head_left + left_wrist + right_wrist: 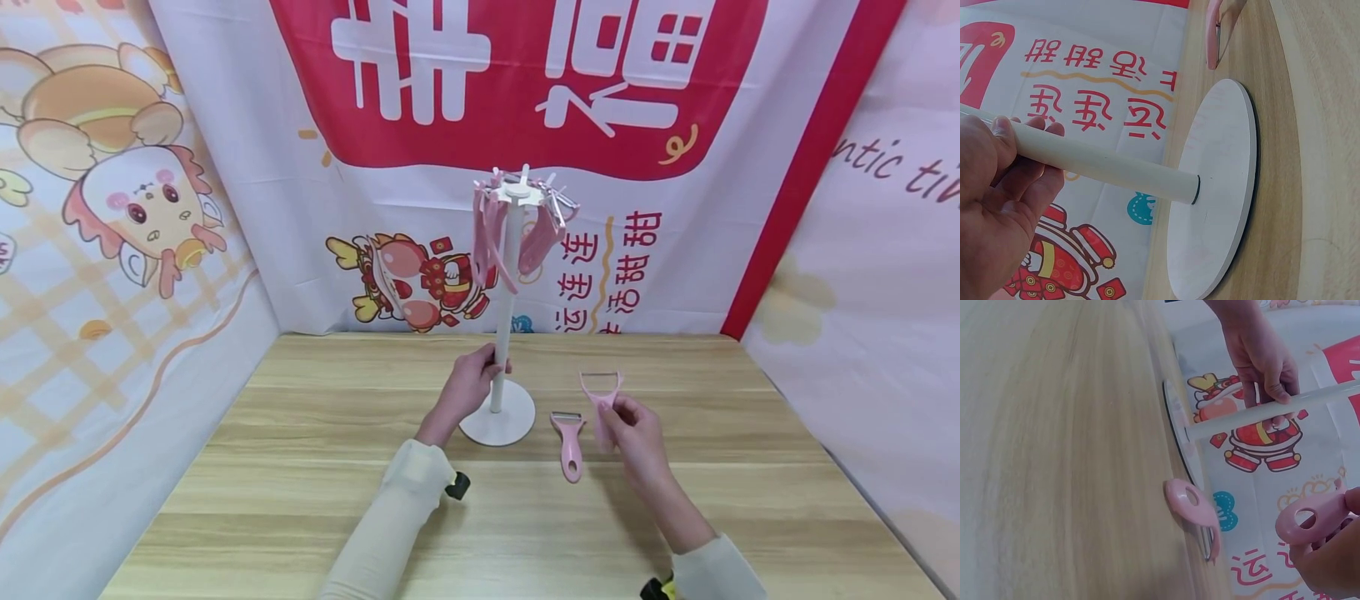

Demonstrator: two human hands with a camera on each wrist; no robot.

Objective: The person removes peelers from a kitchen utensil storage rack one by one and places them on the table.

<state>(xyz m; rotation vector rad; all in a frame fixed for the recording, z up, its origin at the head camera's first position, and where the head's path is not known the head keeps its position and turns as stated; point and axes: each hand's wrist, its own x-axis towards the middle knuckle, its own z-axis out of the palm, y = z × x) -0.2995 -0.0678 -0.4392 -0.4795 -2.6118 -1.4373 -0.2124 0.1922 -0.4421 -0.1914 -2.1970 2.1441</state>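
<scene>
Right hand (633,429) pinches pink peeler (601,396) by handle, raised right of stand (501,333). Second peeler (569,444) flat on table (300,500) beside stand base. Left hand (468,385) wraps pole. Risk: thin pinch slips, peeler drops; tall stand tips if grip loosens; hanging tools (517,229) atop get knocked.

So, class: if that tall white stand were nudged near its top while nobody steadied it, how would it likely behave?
The white stand would probably tip rather than slide: its pole is tall and thin, and pink utensils hang from its top. The flat round base looks wide, so a light nudge might only rock it. The left hand gripping the pole suggests it needs steadying.
</scene>
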